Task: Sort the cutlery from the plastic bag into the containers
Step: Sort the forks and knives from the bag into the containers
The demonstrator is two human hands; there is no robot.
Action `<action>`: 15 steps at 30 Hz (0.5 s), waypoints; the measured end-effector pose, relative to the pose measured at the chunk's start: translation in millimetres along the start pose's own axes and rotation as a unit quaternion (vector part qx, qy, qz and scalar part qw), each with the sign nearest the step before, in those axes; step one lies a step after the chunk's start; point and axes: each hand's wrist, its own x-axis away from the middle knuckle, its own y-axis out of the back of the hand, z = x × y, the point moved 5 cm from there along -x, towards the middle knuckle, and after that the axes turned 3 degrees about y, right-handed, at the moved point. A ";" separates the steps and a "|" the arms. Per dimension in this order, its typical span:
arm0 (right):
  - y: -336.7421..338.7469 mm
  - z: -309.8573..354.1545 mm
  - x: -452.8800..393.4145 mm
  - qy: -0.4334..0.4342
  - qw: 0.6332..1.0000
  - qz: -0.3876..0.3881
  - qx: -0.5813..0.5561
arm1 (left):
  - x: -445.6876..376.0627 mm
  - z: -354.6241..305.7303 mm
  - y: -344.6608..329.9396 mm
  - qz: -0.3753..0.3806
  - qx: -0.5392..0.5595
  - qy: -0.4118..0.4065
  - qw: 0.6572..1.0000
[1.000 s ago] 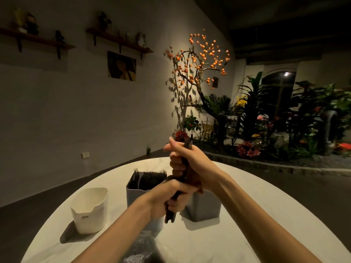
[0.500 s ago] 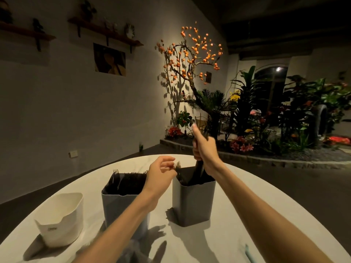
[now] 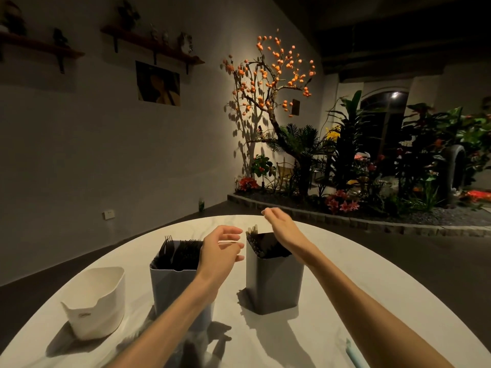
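Three containers stand on the white round table. The white container at the left shows nothing inside. The light grey container in the middle holds several black forks. Dark knives fill the dark grey container on the right. My left hand hovers between the two grey containers, fingers loosely curled, holding nothing. My right hand is above the dark grey container, fingers relaxed and empty. A bit of the clear plastic bag shows at the bottom edge under my left forearm.
A pale blue object lies at the table's near right edge. Beyond the table are a dark floor, a white wall with shelves, and a planted bed with an orange-fruited tree.
My right hand lowered a bundle of knives into the dark grey container and let go, then lifted away. My left hand released the bundle earlier and stays open.
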 end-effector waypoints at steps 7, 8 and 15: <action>44.9 59.1 63.4 0.034 0.993 0.046 -0.103 | 40.5 -46.2 18.7 0.100 -0.082 0.010 0.992; 49.0 65.5 77.5 0.034 0.992 0.055 -0.110 | 49.8 -51.9 19.4 0.117 -0.093 0.010 0.989; 26.7 64.6 203.8 -0.002 0.988 0.141 -0.066 | 157.5 -20.5 27.3 0.237 -0.299 -0.041 0.923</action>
